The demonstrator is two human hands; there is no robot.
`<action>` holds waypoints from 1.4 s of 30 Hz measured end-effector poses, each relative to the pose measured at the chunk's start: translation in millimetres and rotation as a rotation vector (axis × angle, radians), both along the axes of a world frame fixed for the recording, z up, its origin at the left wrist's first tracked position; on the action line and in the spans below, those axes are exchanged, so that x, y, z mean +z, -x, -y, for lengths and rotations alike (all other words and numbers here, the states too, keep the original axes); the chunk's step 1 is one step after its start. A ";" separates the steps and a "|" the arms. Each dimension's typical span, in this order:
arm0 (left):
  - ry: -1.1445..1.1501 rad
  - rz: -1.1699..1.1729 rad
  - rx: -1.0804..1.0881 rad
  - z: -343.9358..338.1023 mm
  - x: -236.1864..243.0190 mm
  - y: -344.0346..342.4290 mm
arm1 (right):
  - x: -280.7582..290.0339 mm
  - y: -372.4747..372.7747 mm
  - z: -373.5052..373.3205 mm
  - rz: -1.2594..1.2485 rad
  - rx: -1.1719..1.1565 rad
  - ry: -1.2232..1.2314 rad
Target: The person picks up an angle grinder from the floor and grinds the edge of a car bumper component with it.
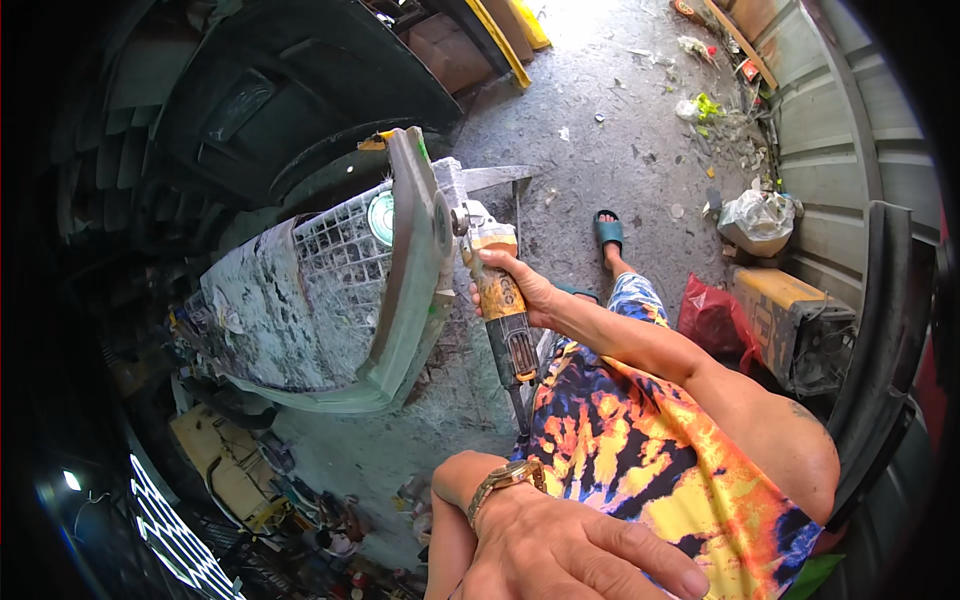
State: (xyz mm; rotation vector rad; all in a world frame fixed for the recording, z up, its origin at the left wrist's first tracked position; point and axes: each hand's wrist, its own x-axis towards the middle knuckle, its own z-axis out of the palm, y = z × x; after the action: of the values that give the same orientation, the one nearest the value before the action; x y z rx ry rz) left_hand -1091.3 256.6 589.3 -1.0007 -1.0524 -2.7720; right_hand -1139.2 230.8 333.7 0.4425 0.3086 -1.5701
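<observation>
My right hand (522,290) is wrapped round the yellow and black body of an angle grinder (502,300). The grinder's head is at the right edge of a large moulded panel (408,250) with a raised, curved grey-green rim; I cannot tell whether its disc touches. Rough whitish fibrous material and a grid pattern cover the panel's inner face, with a round pale green lid-like piece (381,217) near the rim. Close to the camera at the bottom, my left hand (570,545), a metal watch (508,478) on its wrist, has fingers stretched out and holds nothing.
Big dark moulded panels (300,90) stand at the back left. Along the metal wall on the right are a stuffed clear plastic bag (757,222), a red bag (715,320) and a yellow and grey box (785,320). Litter lies on the concrete floor (590,130); clutter fills the lower left.
</observation>
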 end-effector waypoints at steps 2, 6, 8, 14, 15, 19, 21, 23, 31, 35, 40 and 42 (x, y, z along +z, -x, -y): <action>-0.012 0.035 0.047 -1.7 2.3 0.6 | -0.1 0.6 -0.9 0.011 -0.001 0.014; -0.091 -0.076 0.350 -4.0 22.5 28.2 | 1.2 -1.2 -2.3 0.019 -0.002 -0.003; -0.078 -0.066 0.356 -2.6 22.8 28.6 | 0.8 0.9 -3.9 0.020 -0.010 0.002; -0.074 -0.083 0.372 -2.7 23.2 25.6 | 8.9 2.2 -2.4 -0.011 -0.014 0.009; -0.097 -0.086 0.348 -1.6 21.6 27.6 | 6.1 6.1 -6.1 -0.012 -0.037 -0.013; -0.094 -0.078 0.375 -4.2 22.7 23.2 | 9.0 -0.2 -0.5 -0.020 0.030 -0.011; -0.102 -0.079 0.360 -2.8 21.6 26.1 | 7.8 2.5 -2.6 -0.010 0.008 -0.019; -0.077 -0.117 0.328 0.8 19.6 30.0 | 6.2 4.1 -4.2 0.001 -0.006 -0.023; -0.081 -0.093 0.333 2.1 20.3 25.7 | 5.3 -2.8 -6.0 -0.020 0.006 -0.067; -0.083 -0.083 0.337 0.2 21.5 24.9 | 7.2 -3.1 -8.5 0.011 -0.010 -0.062; -0.106 -0.108 0.375 -5.4 20.3 27.6 | 8.6 -2.5 -8.4 0.029 -0.033 -0.027; -0.118 -0.106 0.414 -7.7 21.0 24.3 | 8.3 -2.6 -7.3 0.026 -0.045 -0.011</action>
State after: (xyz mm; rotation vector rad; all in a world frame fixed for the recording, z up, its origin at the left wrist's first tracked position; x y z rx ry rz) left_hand -1115.6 264.3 610.3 -0.7978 -0.9426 -2.3893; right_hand -1136.6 238.1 342.0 0.4813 0.2890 -1.6057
